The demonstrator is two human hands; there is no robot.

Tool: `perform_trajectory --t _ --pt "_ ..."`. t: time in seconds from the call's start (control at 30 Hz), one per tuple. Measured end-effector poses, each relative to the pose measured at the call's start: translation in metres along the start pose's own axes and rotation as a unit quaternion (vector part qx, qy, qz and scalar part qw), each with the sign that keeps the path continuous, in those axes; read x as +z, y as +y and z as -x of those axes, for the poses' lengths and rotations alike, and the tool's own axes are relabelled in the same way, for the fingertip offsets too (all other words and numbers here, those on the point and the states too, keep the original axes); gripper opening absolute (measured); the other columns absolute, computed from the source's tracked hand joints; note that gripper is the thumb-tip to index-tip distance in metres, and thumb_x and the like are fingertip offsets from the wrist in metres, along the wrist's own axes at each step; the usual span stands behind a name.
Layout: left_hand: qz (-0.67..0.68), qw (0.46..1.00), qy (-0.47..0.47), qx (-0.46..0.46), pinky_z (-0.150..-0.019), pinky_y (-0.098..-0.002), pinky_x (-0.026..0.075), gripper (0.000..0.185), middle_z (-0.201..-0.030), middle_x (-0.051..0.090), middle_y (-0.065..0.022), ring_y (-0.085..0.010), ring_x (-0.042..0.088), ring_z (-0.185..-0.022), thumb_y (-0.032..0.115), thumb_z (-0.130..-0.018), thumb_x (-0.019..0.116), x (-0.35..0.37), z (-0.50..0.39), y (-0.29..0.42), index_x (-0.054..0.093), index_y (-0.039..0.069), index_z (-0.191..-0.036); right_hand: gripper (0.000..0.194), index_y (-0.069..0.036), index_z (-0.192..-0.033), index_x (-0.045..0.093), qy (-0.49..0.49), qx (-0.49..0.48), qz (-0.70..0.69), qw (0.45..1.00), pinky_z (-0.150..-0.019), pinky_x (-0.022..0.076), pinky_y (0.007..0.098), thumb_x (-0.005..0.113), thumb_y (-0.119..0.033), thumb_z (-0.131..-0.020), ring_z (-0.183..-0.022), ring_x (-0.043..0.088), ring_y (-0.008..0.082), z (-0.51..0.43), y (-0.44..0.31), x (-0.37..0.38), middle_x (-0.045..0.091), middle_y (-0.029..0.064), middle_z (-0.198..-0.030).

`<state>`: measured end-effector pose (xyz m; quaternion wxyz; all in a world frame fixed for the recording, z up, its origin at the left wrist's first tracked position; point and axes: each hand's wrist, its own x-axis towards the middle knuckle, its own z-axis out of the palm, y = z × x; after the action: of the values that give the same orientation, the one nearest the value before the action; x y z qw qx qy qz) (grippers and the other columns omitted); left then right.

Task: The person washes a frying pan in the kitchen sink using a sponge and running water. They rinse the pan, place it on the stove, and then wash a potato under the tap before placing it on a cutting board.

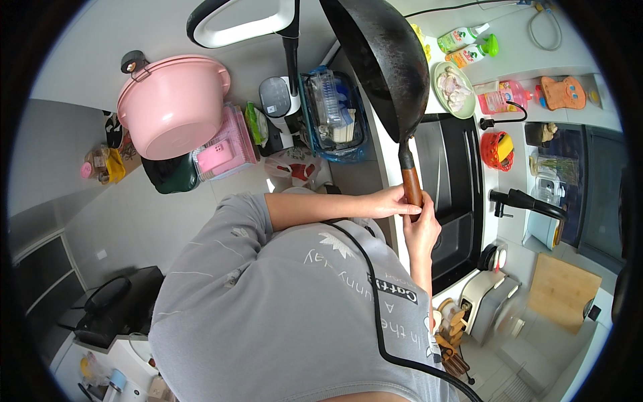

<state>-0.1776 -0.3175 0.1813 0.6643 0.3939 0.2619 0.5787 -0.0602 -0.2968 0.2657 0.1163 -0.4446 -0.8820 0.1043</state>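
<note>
A dark wok [389,65] is tilted on its side over the counter edge, its hollow facing left and its blackened outer side facing right. Its wooden handle [411,183] runs down toward my body. My left hand [393,202] wraps the handle from the left, thumb across it. Gripping its lower end from the right is my right hand [422,223], touching the left. A black double sink [447,166] lies just right of the wok and hands. Part of the wok is cut off by the top rim.
A black faucet [527,201] stands behind the sink. A green plate [472,106] of garlic, spray bottles [464,54] and a red basket [497,151] sit on the counter. Left are a pink tub [173,108], a vacuum [279,95] and a blue-lined crate [359,133]. A black cable [376,301] crosses my shirt.
</note>
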Motion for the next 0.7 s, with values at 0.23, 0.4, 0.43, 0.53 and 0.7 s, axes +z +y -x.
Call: perform_trajectory --t 0.23,0.4,0.43,0.53,0.7 --pt "0.025 0.999 -0.007 -0.021 -0.089 -0.0307 0.040 0.033 -0.104 0.050 -0.0042 -0.0135 0.048 -0.101 0.019 -0.087 0.059 -0.0004 0.0025 0.0030 0.043 0.005 -0.112 0.053 -0.008 -0.116 0.047 0.008 0.000 0.004 1.000 -0.062 0.0515 0.0381 0.067 -0.005 -0.068 -0.072 0.063 0.0321 0.0025 -0.0027 -0.0001 0.062 0.0146 -0.091" --pt "0.020 0.999 -0.014 -0.024 -0.088 -0.0303 0.041 0.035 -0.105 0.050 -0.0045 -0.0135 0.048 -0.101 0.020 -0.087 0.060 -0.0029 0.0033 0.0029 0.043 0.005 -0.113 0.053 -0.009 -0.116 0.047 0.009 0.008 0.003 1.000 -0.061 0.0517 0.0380 0.067 -0.006 -0.068 -0.071 0.063 0.0321 0.0027 -0.0057 0.0012 0.062 0.0146 -0.089" --pt "0.023 0.999 -0.016 -0.025 -0.088 -0.0303 0.041 0.035 -0.105 0.050 -0.0045 -0.0135 0.048 -0.101 0.020 -0.087 0.060 -0.0030 0.0038 0.0032 0.043 0.005 -0.113 0.053 -0.009 -0.116 0.047 0.011 0.006 0.005 1.000 -0.061 0.0517 0.0380 0.067 -0.006 -0.068 -0.071 0.063 0.0321 0.0030 -0.0053 0.0016 0.062 0.0145 -0.089" --pt "0.026 0.999 -0.019 -0.005 -0.088 -0.0304 0.041 0.036 -0.105 0.050 -0.0046 -0.0137 0.048 -0.101 0.020 -0.086 0.060 -0.0029 0.0060 0.0074 0.043 0.004 -0.113 0.052 -0.009 -0.116 0.047 0.007 0.009 0.008 1.000 -0.061 0.0516 0.0379 0.067 -0.007 -0.069 -0.070 0.063 0.0318 0.0041 -0.0054 0.0019 0.062 0.0145 -0.090" --pt "0.020 0.999 -0.021 -0.022 -0.088 -0.0308 0.041 0.036 -0.105 0.051 -0.0054 -0.0141 0.048 -0.102 0.021 -0.086 0.061 -0.0068 0.0070 0.0012 0.044 0.003 -0.112 0.050 -0.009 -0.116 0.047 0.014 0.000 0.024 1.000 -0.059 0.0514 0.0373 0.067 -0.008 -0.070 -0.069 0.063 0.0310 0.0052 -0.0064 0.0034 0.062 0.0137 -0.090"
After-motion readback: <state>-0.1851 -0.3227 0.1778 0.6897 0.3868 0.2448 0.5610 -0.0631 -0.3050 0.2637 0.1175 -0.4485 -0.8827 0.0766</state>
